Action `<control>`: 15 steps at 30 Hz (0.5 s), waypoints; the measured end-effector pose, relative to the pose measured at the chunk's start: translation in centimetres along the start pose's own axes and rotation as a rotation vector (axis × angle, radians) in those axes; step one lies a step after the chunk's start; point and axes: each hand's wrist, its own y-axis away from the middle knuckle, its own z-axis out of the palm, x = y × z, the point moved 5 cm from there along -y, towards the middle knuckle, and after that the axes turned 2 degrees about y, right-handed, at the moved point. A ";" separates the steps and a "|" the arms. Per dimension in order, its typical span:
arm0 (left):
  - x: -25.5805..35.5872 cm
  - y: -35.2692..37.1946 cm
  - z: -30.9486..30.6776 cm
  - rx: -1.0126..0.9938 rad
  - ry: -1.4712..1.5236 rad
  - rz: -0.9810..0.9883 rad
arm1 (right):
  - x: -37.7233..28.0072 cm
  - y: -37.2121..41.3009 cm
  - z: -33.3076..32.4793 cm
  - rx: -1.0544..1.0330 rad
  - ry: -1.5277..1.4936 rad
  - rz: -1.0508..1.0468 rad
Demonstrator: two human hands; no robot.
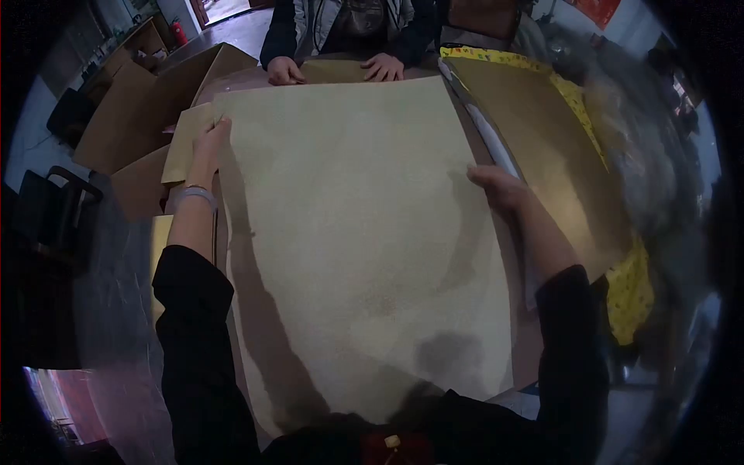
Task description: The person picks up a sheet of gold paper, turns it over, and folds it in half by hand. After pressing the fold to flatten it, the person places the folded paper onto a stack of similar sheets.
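Observation:
A large golden-tan sheet (349, 232) lies spread in front of me and covers most of the table. My left hand (210, 142) grips its far left edge, a bracelet on the wrist. My right hand (498, 186) holds its right edge, fingers curled over the border. Both my sleeves are black.
Another person sits across the table with one hand (284, 72) and the other hand (383, 67) resting on it. More golden sheets (542, 139) with a yellow patterned border are stacked at the right. Brown cardboard boxes (132, 116) stand at the left.

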 end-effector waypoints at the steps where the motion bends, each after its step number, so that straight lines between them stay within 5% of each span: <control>1: -0.2 1.1 -0.1 -0.002 -0.002 0.002 | 0.9 1.2 0.4 -0.041 0.008 0.002; 4: -1.6 4.9 0.1 -0.141 -0.113 -0.011 | 2.2 6.2 1.1 -0.030 0.038 0.033; 6: -3.9 6.9 -1.3 -0.180 -0.464 -0.157 | 3.7 8.9 1.3 -0.024 0.047 0.104; 11: -5.0 18.7 -2.3 -0.240 -0.229 -0.291 | 8.6 16.3 2.5 0.149 0.211 0.177; 13: -6.2 24.3 -4.2 -0.195 -0.530 -0.348 | 10.7 19.5 2.9 0.233 0.253 0.146; 15: -5.5 30.7 -3.7 -0.244 -0.308 -0.217 | 11.1 21.5 3.3 0.282 0.271 0.079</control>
